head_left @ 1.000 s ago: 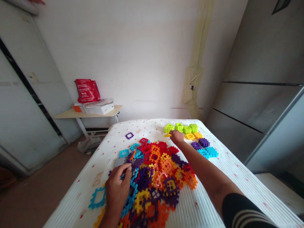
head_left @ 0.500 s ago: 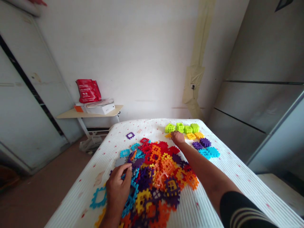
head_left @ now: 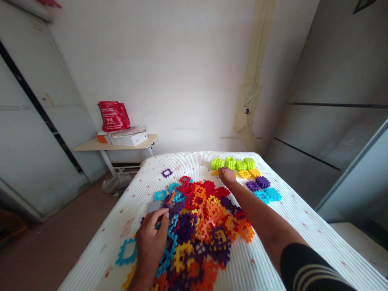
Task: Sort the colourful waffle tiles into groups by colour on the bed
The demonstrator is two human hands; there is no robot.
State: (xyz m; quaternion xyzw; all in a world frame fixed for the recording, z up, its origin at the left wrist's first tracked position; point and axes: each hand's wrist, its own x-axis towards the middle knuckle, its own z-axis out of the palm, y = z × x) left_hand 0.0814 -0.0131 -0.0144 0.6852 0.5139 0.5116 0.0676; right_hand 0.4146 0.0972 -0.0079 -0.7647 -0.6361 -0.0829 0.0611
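A heap of interlocking plastic tiles (head_left: 200, 226) in red, orange, purple, blue and yellow covers the middle of a white ribbed mattress (head_left: 291, 238). My left hand (head_left: 150, 240) rests on the heap's left edge, fingers curled over blue and purple tiles. My right hand (head_left: 226, 175) reaches far forward, fingers closed on a yellow tile (head_left: 215, 173) beside the sorted groups. Those groups lie at the far right: green tiles (head_left: 233, 163), yellow tiles (head_left: 249, 173), purple tiles (head_left: 257, 184) and blue tiles (head_left: 268, 195).
A lone purple tile (head_left: 166, 173) lies far left on the mattress. A small side table (head_left: 117, 144) with a white box and a red bag (head_left: 113, 116) stands against the back wall. Grey cabinet fronts rise at left and right.
Barely any change: both hands stay in place, the right hand still at the yellow tile. The view has shifted very slightly.
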